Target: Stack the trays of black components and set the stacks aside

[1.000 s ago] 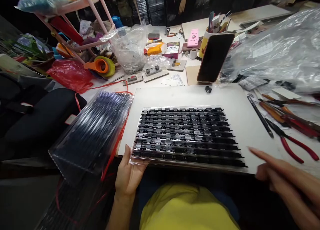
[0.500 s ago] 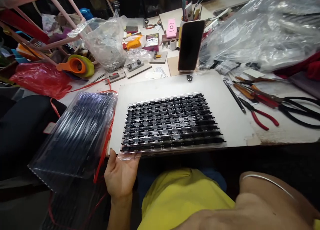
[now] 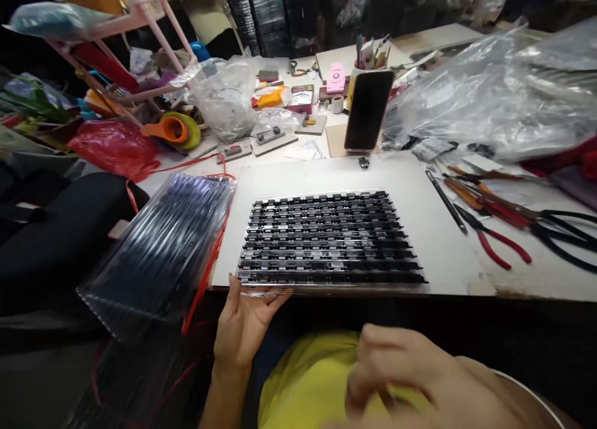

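A clear plastic tray (image 3: 326, 284) lies on the white board, filled with rows of small black parts (image 3: 321, 236). My left hand (image 3: 245, 323) grips its near left corner, thumb up at the side and fingers tucked beneath the edge. Over my lap, apart from the tray, my right hand (image 3: 401, 373) is blurred by motion; its fingers look bent, and whether anything is in them I cannot make out. Left of the board sits a stack of similar trays (image 3: 161, 249) wrapped in clear plastic, with red ribbon along its side.
A phone (image 3: 368, 110) stands upright behind the white board (image 3: 298, 177). Pliers (image 3: 494, 239), a black pen-like tool (image 3: 446, 202) and large scissors (image 3: 555, 224) lie to the right. Clear plastic bags (image 3: 466, 99) fill the back right; a pink rack (image 3: 153, 25) rises at back left.
My right hand has come up into view over my lap. My left hand stays at the tray's near left corner. The camera view has shifted, so the scene sits further right and lower.
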Demonstrator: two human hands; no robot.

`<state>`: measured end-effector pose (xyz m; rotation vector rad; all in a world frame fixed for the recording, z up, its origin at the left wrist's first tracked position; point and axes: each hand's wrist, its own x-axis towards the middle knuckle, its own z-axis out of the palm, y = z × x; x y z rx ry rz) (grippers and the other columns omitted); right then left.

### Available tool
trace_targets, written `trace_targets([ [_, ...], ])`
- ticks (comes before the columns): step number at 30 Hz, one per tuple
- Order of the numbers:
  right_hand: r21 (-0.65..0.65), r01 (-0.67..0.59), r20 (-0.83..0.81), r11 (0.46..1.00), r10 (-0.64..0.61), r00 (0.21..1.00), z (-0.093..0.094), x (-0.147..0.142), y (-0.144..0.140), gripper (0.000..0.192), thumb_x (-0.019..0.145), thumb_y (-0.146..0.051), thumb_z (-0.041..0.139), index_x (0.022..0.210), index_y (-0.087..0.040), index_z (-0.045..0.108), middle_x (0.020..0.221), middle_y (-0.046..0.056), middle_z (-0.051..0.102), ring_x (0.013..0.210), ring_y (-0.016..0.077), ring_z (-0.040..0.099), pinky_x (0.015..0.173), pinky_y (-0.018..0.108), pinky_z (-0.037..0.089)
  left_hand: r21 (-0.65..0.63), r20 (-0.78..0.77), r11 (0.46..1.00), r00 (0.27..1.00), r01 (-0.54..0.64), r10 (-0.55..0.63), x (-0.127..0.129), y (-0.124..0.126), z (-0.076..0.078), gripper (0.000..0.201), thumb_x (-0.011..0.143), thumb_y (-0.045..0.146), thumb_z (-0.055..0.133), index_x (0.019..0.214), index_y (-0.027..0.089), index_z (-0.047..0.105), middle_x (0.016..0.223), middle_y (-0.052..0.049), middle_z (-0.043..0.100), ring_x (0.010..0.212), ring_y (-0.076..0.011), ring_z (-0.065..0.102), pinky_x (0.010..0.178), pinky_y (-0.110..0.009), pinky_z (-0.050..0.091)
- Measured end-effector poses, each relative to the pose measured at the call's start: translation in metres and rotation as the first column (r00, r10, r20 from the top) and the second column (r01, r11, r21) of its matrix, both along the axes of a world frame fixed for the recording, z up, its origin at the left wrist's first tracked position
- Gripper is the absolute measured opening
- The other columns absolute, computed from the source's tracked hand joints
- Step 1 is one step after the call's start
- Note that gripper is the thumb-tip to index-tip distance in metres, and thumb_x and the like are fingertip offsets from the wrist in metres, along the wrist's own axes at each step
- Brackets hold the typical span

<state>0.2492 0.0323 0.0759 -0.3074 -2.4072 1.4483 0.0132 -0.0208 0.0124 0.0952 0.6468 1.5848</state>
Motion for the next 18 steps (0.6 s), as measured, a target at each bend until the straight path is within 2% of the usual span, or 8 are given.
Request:
trace_targets([
  [3, -0.181, -0.008, -0.103, 0.983, -0.011, 0.995, -0.028, -0.010, 0.002, 0.042, 0.091, -0.021, 0.040, 0.132, -0.028, 0.050, 0.119, 0.010, 0.060, 0.097, 0.0175, 0.059, 0.084, 0.031, 0.046, 0.022, -0.016, 0.999, 0.999, -0.045, 0.045, 0.001, 0.002, 0.003, 0.040, 0.096, 0.038, 0.029, 0.133, 0.035, 0.046, 0.123, -0.006, 0.062, 0.113, -0.0276, 0.057, 0.097, -0.056, 0.041],
  [5, -0.459, 0.085, -0.043, 0.884, -0.118, 0.992, -0.056, -0.016, -0.008, 0.041, 0.091, -0.017, 0.036, 0.126, -0.025, 0.056, 0.104, 0.009, 0.063, 0.078, 0.0136, 0.059, 0.073, 0.030, 0.048, 0.039, -0.013, 0.998, 0.998, -0.055, 0.056, 0.002, 0.002, 0.005, 0.041, 0.097, 0.037, 0.028, 0.133, 0.034, 0.045, 0.124, -0.007, 0.061, 0.115, -0.0275, 0.056, 0.097, -0.056, 0.041],
  [7, -0.742, 0.196, 0.033, 0.641, -0.257, 0.966, -0.081, -0.020, -0.020, 0.039, 0.089, -0.021, 0.043, 0.126, -0.023, 0.055, 0.096, 0.008, 0.065, 0.067, 0.0116, 0.058, 0.064, 0.028, 0.047, 0.056, 0.000, 0.997, 0.999, -0.052, 0.052, 0.002, 0.002, 0.006, 0.041, 0.097, 0.037, 0.028, 0.133, 0.034, 0.046, 0.123, -0.008, 0.062, 0.117, -0.0273, 0.055, 0.098, -0.056, 0.041],
  [9, -0.898, 0.243, 0.083, 0.366, -0.402, 0.912, -0.095, -0.018, -0.028, 0.044, 0.084, -0.024, 0.052, 0.128, -0.021, 0.049, 0.088, 0.006, 0.065, 0.061, 0.0110, 0.057, 0.057, 0.025, 0.044, 0.060, 0.014, 0.997, 0.999, -0.039, 0.038, 0.001, 0.001, 0.006, 0.040, 0.096, 0.038, 0.029, 0.132, 0.034, 0.047, 0.123, -0.007, 0.062, 0.117, -0.0273, 0.054, 0.098, -0.057, 0.040],
  [10, -0.936, 0.238, 0.095, 0.261, -0.463, 0.881, -0.098, -0.016, -0.031, 0.046, 0.082, -0.024, 0.056, 0.127, -0.021, 0.047, 0.084, 0.005, 0.065, 0.059, 0.0107, 0.057, 0.055, 0.025, 0.042, 0.063, 0.018, 0.998, 0.999, -0.031, 0.030, 0.001, 0.000, 0.005, 0.040, 0.096, 0.038, 0.029, 0.132, 0.035, 0.047, 0.123, -0.006, 0.062, 0.118, -0.0273, 0.054, 0.098, -0.058, 0.039],
  [12, -0.968, 0.207, 0.098, 0.143, -0.543, 0.834, -0.098, -0.009, -0.031, 0.049, 0.080, -0.025, 0.060, 0.126, -0.021, 0.043, 0.080, 0.004, 0.065, 0.056, 0.0104, 0.056, 0.054, 0.024, 0.040, 0.070, 0.015, 0.997, 1.000, -0.023, 0.022, 0.000, -0.001, 0.001, 0.039, 0.097, 0.037, 0.029, 0.131, 0.036, 0.047, 0.125, -0.005, 0.061, 0.119, -0.0272, 0.052, 0.099, -0.059, 0.037],
  [15, -0.970, 0.214, 0.109, 0.114, -0.585, 0.803, -0.092, 0.004, -0.028, 0.059, 0.080, -0.028, 0.062, 0.133, -0.023, 0.035, 0.081, 0.004, 0.066, 0.057, 0.0108, 0.055, 0.055, 0.025, 0.041, 0.130, 0.001, 0.991, 0.999, -0.033, 0.033, -0.002, -0.001, -0.005, 0.040, 0.096, 0.038, 0.029, 0.132, 0.037, 0.047, 0.129, -0.006, 0.057, 0.122, -0.0282, 0.050, 0.099, -0.061, 0.036],
  [18, -0.910, 0.338, 0.184, 0.242, -0.495, 0.849, -0.077, 0.018, -0.025, 0.052, 0.083, -0.035, 0.060, 0.130, -0.018, 0.047, 0.077, 0.007, 0.067, 0.057, 0.0125, 0.056, 0.055, 0.027, 0.042, 0.177, 0.014, 0.984, 0.999, -0.036, 0.034, -0.003, -0.002, -0.009, 0.040, 0.096, 0.037, 0.029, 0.132, 0.037, 0.046, 0.131, -0.006, 0.055, 0.124, -0.0283, 0.048, 0.100, -0.061, 0.035],
])
